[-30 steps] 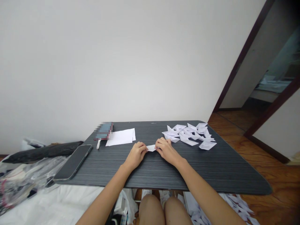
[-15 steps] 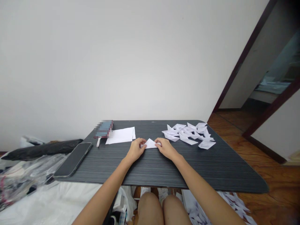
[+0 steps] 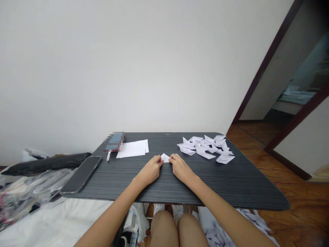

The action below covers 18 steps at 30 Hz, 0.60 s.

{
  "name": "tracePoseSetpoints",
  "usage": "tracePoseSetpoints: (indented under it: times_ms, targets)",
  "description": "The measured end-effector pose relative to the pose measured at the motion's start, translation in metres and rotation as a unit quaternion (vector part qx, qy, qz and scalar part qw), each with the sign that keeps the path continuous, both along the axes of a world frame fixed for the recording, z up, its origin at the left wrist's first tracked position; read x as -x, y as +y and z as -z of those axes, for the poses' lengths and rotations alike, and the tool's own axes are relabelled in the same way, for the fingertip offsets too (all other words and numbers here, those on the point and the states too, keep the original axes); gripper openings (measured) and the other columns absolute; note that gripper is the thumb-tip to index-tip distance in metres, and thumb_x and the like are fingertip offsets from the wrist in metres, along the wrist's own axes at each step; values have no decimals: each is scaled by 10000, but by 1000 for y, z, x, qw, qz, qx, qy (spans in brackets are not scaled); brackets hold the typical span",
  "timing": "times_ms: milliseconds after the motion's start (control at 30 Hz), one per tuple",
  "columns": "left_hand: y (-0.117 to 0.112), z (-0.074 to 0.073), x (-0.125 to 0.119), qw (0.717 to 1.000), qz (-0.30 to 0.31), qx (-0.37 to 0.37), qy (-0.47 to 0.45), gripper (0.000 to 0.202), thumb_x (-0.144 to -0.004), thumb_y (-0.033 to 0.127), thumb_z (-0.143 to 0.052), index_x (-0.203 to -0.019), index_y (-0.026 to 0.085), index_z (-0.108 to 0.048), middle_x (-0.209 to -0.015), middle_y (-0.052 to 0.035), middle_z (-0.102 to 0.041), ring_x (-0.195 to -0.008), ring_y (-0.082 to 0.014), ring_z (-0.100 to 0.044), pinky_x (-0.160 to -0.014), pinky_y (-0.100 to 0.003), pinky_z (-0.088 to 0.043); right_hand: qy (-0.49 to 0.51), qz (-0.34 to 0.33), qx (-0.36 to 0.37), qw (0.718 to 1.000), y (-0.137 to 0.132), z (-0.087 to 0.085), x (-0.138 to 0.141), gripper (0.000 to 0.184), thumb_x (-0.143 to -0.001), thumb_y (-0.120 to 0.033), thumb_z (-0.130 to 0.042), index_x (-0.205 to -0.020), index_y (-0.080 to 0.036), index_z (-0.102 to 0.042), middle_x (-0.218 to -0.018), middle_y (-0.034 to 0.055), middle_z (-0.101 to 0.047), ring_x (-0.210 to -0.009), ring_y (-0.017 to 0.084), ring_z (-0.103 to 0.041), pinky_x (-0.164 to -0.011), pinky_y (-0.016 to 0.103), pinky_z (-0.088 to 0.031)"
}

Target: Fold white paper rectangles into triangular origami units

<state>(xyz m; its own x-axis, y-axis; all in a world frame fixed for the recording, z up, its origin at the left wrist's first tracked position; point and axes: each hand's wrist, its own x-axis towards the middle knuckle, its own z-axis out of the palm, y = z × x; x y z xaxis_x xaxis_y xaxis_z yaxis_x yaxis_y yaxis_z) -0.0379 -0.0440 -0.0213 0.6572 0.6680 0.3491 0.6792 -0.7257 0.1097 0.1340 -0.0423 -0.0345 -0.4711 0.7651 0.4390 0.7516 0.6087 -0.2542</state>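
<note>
A small folded white paper (image 3: 165, 158) with a pointed top is held between my two hands above the dark table (image 3: 164, 188). My left hand (image 3: 153, 168) pinches its left end, and its fingers are curled shut. At the right end, my right hand (image 3: 180, 167) grips the paper in the same way, covering that edge. Several folded paper boats (image 3: 205, 146) lie in a cluster to the right of my hands. A small stack of flat white sheets (image 3: 132, 149) rests to the left.
A phone (image 3: 81, 175) lies at the table's left edge. Behind it are a blurred-out item (image 3: 114, 141) and a small white object (image 3: 108, 156). Plastic bags (image 3: 43, 181) are piled left of the table. More folded papers (image 3: 218, 235) sit below, near my right knee.
My fingers have closed further around the paper's two ends, so less of its lower strip shows. Both hands have drawn slightly closer together.
</note>
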Motion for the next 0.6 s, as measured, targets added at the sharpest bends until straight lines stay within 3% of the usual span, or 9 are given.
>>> tracePoseSetpoints:
  times_ms: [200, 300, 433, 600]
  targets:
    - [-10, 3, 20, 996, -67, 9, -57, 268, -744, 64, -346, -820, 96, -601, -804, -81, -456, -776, -163, -447, -745, -294, -410, 26, 40, 1, 999, -5, 1, -15, 240, -720, -29, -357, -749, -122, -576, -830, 95, -485, -829, 187, -440, -786, 296, -381]
    - [-8, 6, 21, 992, -80, 13, -95, 267, -750, 80, -352, -818, 105, -609, -813, -82, -463, -773, -158, -460, -737, -287, -417, 67, 71, 27, 995, 2, 1, -13, 198, -783, -194, -392, -800, -127, -577, -847, 96, -489, -852, 196, -441, -796, 315, -365]
    - [-5, 8, 15, 990, -78, 7, -117, 273, -756, 83, -356, -867, 116, -603, -827, -83, -474, -784, -159, -467, -748, -298, -416, 89, 107, 91, 986, 20, 5, 2, 327, -712, -389, -511, -960, -176, -530, -996, 95, -469, -941, 238, -400, -786, 385, -330]
    - [0, 11, 17, 981, -78, 31, -177, 286, -754, 103, -379, -938, 141, -594, -859, -78, -496, -808, -156, -483, -766, -307, -415, 132, 137, 158, 969, 38, 7, 13, 216, -634, -318, -583, -789, -173, -545, -895, 68, -506, -891, 239, -430, -738, 385, -326]
